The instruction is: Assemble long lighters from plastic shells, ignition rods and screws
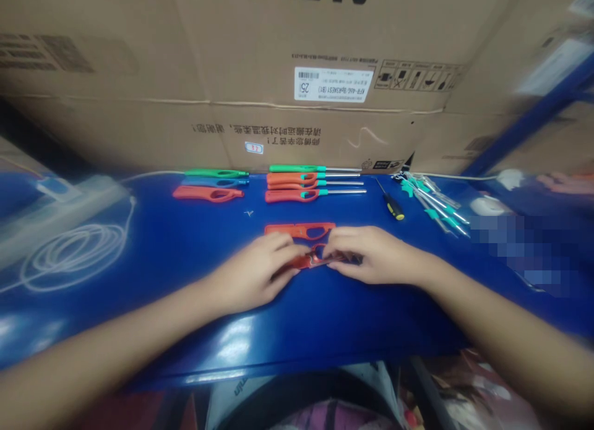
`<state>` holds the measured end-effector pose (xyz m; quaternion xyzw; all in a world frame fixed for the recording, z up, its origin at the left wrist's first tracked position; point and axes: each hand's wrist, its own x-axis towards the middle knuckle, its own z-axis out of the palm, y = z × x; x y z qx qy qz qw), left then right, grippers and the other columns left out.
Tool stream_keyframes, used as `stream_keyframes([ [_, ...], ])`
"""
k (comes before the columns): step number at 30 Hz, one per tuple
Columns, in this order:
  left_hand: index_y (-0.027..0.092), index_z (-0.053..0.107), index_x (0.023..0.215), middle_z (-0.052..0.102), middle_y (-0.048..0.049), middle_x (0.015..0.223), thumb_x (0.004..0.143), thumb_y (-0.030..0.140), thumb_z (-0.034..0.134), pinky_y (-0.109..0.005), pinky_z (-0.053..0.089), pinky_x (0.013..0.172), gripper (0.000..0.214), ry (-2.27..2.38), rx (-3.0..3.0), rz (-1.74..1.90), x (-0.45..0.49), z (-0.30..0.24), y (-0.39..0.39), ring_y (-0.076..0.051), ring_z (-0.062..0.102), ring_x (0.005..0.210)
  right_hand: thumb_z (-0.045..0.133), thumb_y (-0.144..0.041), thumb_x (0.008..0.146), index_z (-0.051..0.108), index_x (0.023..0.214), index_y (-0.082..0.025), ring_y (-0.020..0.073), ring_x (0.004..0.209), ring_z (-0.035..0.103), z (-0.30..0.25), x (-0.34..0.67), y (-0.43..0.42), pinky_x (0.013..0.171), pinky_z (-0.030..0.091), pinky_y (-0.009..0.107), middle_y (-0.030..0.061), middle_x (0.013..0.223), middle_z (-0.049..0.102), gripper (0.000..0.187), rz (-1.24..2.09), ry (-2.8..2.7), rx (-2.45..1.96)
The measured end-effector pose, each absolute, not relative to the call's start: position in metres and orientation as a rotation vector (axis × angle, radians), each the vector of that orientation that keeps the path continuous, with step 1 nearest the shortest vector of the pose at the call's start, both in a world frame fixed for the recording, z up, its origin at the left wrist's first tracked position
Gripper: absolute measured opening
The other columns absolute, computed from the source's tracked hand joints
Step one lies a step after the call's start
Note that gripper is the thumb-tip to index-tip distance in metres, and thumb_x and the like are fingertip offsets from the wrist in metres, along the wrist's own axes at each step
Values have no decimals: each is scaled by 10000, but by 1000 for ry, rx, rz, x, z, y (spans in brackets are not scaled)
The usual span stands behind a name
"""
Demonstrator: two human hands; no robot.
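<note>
My left hand [257,269] pinches the left end of a red lighter casing [305,262] just above the blue table. At the casing's other end, by the trigger loop, the fingers of my right hand [375,255] are closed on it. A dark, shiny part shows under my right fingers, too blurred to name. Right beyond both hands lies an orange-red casing piece [277,228], with its loop to the right. Farther back, several lighters [290,195] with metal tubes lie in a stack of rows.
Green, blue and red casings [199,193] lie at the back left. A black-and-yellow screwdriver [393,207] and several metal tubes with teal ends [439,204] lie at the right. A coiled white cable [74,257] is on the left. A large cardboard box [223,65] walls off the back.
</note>
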<state>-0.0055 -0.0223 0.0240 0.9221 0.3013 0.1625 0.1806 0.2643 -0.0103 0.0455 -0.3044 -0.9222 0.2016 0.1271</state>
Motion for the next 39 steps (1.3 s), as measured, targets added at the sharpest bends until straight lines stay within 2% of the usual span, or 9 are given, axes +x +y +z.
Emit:
stream_keyframes([
  [4, 263, 602, 1290, 605, -66, 1064, 1010, 224, 474, -403, 453, 887, 310, 857, 2681, 395, -4, 28, -22, -232, 561, 1014, 632, -181, 911, 655, 1037, -223, 159, 925, 640, 45, 265, -11, 767, 450, 256, 16, 1056, 688, 135, 559, -2754, -855],
  [8, 308, 615, 1290, 589, -60, 1041, 1031, 251, 439, -416, 444, 875, 317, 892, 2695, 362, -4, 29, -23, -234, 544, 981, 616, -175, 917, 632, 938, -217, 137, 822, 616, 47, 263, -13, 711, 422, 247, -4, 966, 676, 49, 528, -2758, -901],
  [17, 279, 616, 1323, 571, -101, 1196, 1022, 183, 439, -412, 468, 957, 363, 793, 2619, 435, -5, 22, -22, -234, 530, 1077, 584, -158, 876, 584, 860, -212, 115, 624, 530, 59, 263, -16, 596, 344, 241, -24, 771, 630, 56, 550, -2632, -1187],
  [29, 266, 621, 1312, 560, -105, 1199, 1022, 189, 429, -432, 463, 955, 357, 818, 2636, 390, -4, 22, -23, -243, 518, 1079, 573, -174, 938, 658, 927, -196, 153, 767, 605, 53, 266, -12, 669, 412, 260, 31, 928, 678, 89, 452, -2771, -1042],
  [39, 243, 629, 1287, 568, -110, 1169, 1023, 183, 423, -435, 468, 943, 341, 798, 2656, 381, -3, 25, -23, -249, 509, 1080, 596, -165, 933, 731, 924, -201, 163, 806, 671, 57, 268, -15, 731, 473, 267, 37, 948, 711, 140, 448, -2790, -998],
])
